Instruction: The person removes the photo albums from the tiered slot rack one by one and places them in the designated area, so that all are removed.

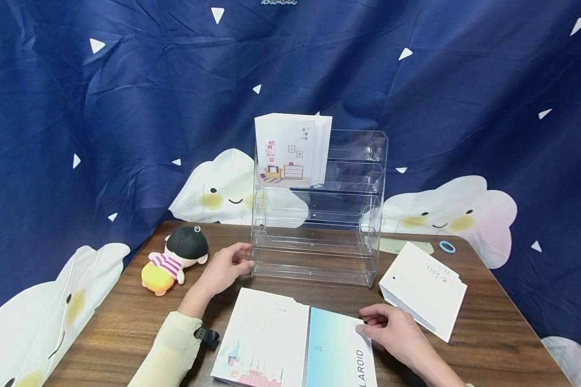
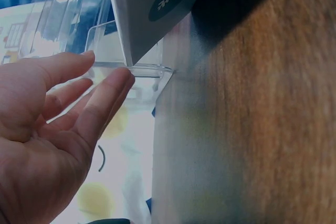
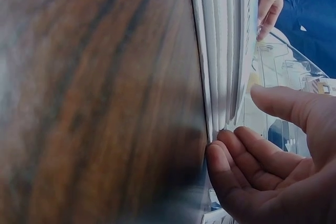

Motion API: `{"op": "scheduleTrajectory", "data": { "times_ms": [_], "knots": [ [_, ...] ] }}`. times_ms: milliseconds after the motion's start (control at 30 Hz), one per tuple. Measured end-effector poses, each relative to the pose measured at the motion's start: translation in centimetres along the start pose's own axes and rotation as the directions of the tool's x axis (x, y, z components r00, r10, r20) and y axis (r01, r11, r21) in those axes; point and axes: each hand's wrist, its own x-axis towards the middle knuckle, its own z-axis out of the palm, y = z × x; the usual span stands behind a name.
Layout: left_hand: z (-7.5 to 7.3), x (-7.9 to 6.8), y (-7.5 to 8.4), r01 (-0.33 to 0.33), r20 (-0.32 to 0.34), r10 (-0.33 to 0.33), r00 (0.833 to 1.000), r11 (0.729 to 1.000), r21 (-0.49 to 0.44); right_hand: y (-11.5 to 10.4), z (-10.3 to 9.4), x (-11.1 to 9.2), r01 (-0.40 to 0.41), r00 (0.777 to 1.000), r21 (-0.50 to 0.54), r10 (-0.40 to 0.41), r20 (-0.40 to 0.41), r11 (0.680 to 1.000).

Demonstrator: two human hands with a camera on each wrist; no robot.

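Note:
My left hand [image 1: 227, 269] rests at the lower left edge of a clear plastic tiered rack [image 1: 314, 274], with thumb and fingers apart in the left wrist view [image 2: 63, 114]. My right hand [image 1: 399, 328] is at the right edge of a pile topped by a pale blue booklet [image 1: 339, 344] lettered "LAROID". In the right wrist view, its fingertips [image 3: 215, 156] touch the corner of the white-edged pile [image 3: 220, 51], while the thumb stands apart from them. Left of the blue booklet lies a white booklet [image 1: 271, 333] with a pink and blue print.
Several white booklets [image 1: 285, 145] stand in the rack's upper left. More white booklets [image 1: 423, 290] lie at the right, near a pale green flat piece [image 1: 392, 245] and a blue ring [image 1: 447, 246]. A plush doll [image 1: 174, 260] lies at the left. Behind hangs a blue curtain [image 1: 140, 107].

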Motion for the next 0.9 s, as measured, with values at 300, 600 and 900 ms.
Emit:
{"op": "scheduleTrajectory", "data": {
  "times_ms": [300, 600, 900],
  "knots": [
    [0.0, -0.1, 0.1, 0.002, -0.004, -0.002, 1.0, 1.0, 0.003, -0.6, -0.5, 0.5, 0.044, 0.999, 0.009, -0.045, 0.015, 0.999],
    [0.0, 0.0, 0.4, -0.003, -0.008, 0.003, 1.0, 1.0, 0.004, -2.1, -1.4, 1.4, 0.077, 0.997, -0.012, -0.077, 0.025, 0.997],
    [-0.1, 0.0, 0.1, -0.009, 0.002, 0.009, 1.0, 1.0, 0.005, -3.4, -1.9, 2.2, 0.132, 0.991, -0.007, -0.132, 0.0, 0.991]
  ]
}}
